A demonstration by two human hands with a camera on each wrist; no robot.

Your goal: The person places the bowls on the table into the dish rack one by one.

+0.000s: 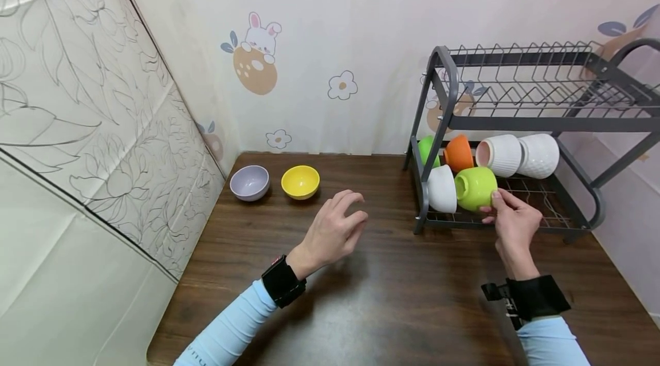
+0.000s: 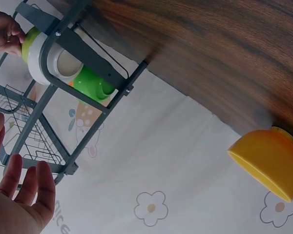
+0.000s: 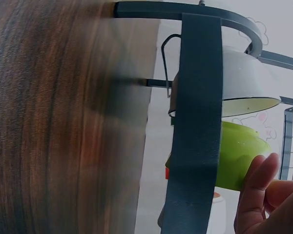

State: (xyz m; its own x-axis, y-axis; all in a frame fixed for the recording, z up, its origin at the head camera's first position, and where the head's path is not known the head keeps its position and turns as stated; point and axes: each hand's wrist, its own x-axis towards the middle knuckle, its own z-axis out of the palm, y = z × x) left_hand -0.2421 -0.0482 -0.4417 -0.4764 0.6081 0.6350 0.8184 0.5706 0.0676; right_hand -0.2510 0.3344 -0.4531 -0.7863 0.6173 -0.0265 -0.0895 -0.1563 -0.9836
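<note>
On the lower shelf of the dish rack, my right hand [image 1: 517, 223] pinches the rim of a lime-green bowl [image 1: 476, 187] that lies on its side, its foot turned left. The right wrist view has the fingers [image 3: 258, 187] against the same green bowl [image 3: 241, 151], partly behind a dark rack bar. Just left of it stands a white bowl [image 1: 442, 189], also on its side. My left hand [image 1: 330, 231] hovers over the middle of the table, fingers loosely bent around nothing. A yellow bowl [image 1: 301, 181] and a lilac bowl [image 1: 250, 183] sit upright at the back left.
The two-tier dark metal rack [image 1: 521, 124] occupies the right side of the wooden table [image 1: 392, 297]. Its lower shelf also bears an orange bowl [image 1: 459, 153], a green bowl [image 1: 427, 149] and two white cups [image 1: 538, 156]. A printed wall covering [image 1: 319, 39] rises behind the table.
</note>
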